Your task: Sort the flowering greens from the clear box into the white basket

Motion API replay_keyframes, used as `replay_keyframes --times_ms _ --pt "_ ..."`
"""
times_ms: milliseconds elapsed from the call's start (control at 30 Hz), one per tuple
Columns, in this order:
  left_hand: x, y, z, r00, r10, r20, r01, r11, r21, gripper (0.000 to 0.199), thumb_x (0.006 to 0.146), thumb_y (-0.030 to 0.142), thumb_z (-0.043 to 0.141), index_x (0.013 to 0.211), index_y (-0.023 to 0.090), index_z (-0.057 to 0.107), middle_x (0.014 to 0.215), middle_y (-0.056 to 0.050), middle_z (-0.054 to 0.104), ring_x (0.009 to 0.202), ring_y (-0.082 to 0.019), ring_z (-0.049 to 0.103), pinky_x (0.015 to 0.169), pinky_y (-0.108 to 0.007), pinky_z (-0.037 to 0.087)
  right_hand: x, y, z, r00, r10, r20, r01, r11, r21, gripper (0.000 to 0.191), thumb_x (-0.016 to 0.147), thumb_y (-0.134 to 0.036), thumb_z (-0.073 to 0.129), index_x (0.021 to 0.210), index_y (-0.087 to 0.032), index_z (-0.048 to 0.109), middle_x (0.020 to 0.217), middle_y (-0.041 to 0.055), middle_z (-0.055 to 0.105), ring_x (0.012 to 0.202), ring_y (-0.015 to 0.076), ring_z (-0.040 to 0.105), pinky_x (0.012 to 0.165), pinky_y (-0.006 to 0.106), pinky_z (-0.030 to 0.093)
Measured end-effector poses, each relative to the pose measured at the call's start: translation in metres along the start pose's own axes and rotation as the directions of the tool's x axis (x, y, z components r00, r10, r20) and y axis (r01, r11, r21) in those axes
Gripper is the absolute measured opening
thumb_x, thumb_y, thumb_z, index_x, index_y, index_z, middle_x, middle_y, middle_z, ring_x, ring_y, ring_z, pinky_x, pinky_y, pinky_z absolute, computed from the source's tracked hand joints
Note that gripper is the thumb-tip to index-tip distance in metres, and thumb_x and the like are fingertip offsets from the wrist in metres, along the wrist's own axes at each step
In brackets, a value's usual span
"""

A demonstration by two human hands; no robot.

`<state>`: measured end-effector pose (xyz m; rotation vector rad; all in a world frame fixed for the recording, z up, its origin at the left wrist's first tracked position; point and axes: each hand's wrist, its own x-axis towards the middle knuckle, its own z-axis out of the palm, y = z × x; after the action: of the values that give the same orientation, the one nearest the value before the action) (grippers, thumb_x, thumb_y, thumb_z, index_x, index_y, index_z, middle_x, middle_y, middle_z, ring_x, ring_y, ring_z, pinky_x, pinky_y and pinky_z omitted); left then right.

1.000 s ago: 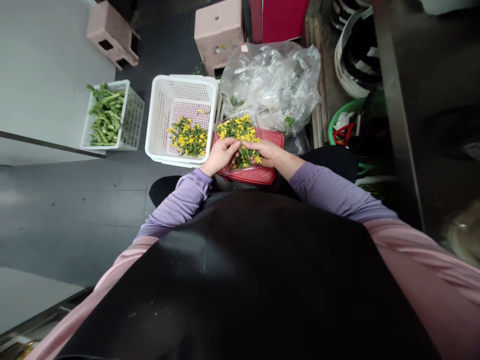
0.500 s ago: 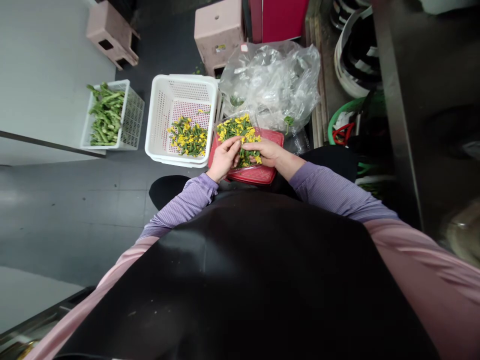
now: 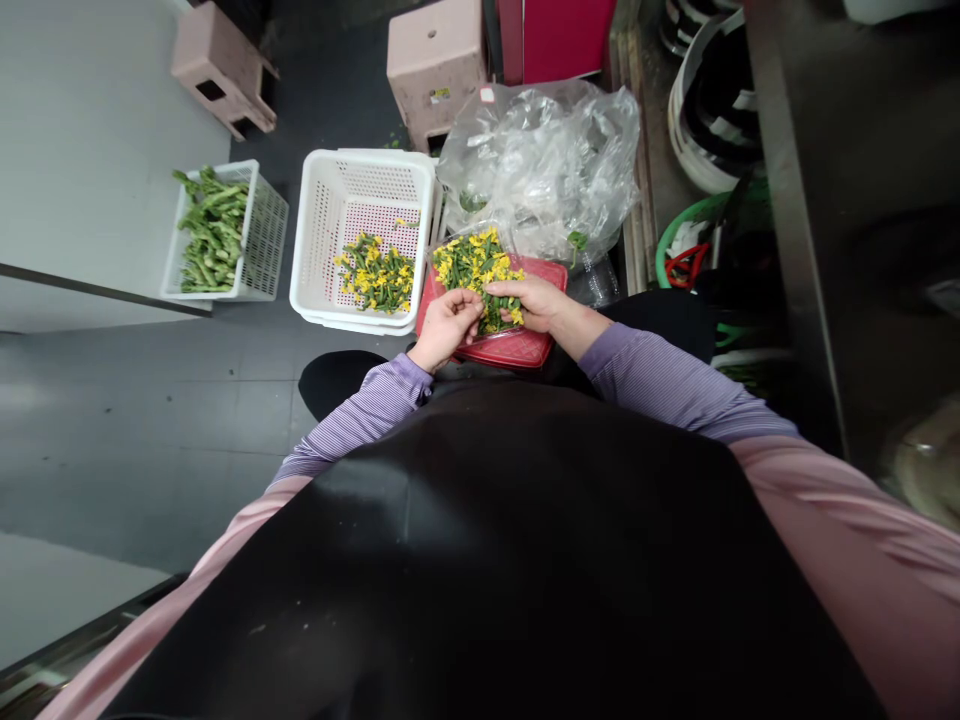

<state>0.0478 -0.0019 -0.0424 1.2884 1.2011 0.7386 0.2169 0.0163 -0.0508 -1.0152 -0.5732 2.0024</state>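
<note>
Left hand (image 3: 448, 322) curled in the flower pile (image 3: 477, 266) on the red tray (image 3: 517, 348), right hand (image 3: 534, 300) pinching flower stems just beside it, white crate (image 3: 360, 180) of picked flowers left, clear bag (image 3: 540, 160) beyond

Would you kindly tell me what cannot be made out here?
- Head view: what the left hand and right hand pinch, if anything; fingers curl over the yellow-flowered greens.
- Red tray: near rim hidden by the hands.
- Plastic bag: contents blurred by crinkled film.
</note>
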Motion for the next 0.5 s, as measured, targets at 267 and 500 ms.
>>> replay_keyframes --times_ms 267,500 --pt "-0.0032 0.0063 -0.0063 0.995 0.011 0.104 -0.022 0.994 0.104 0.033 0.087 0.048 0.070 0.079 0.022 0.050 0.053 0.005 0.052 0.041 -0.008 0.048 0.040 -0.021 0.039 -0.0028 0.0024 0.0023 0.998 0.061 0.032 -0.061 0.998 0.013 0.011 0.076 -0.013 0.077 0.079 -0.013 0.066 0.063 0.0018 0.066 0.048 0.0095 0.053 0.047 0.023 0.044" --pt "0.0007 0.0040 -0.0072 0.993 0.024 0.114 -0.036 0.993 0.108 0.030 0.089 0.045 0.068 0.081 0.022 0.051 0.057 0.005 0.053 0.042 -0.009 0.048 0.042 -0.023 0.042 0.0032 0.0059 -0.0031 0.997 0.059 0.050 -0.058 0.998 -0.016 0.016 0.075 -0.018 0.080 0.079 -0.015 0.065 0.061 0.0009 0.064 0.051 0.0110 0.056 0.045 0.022 0.041"
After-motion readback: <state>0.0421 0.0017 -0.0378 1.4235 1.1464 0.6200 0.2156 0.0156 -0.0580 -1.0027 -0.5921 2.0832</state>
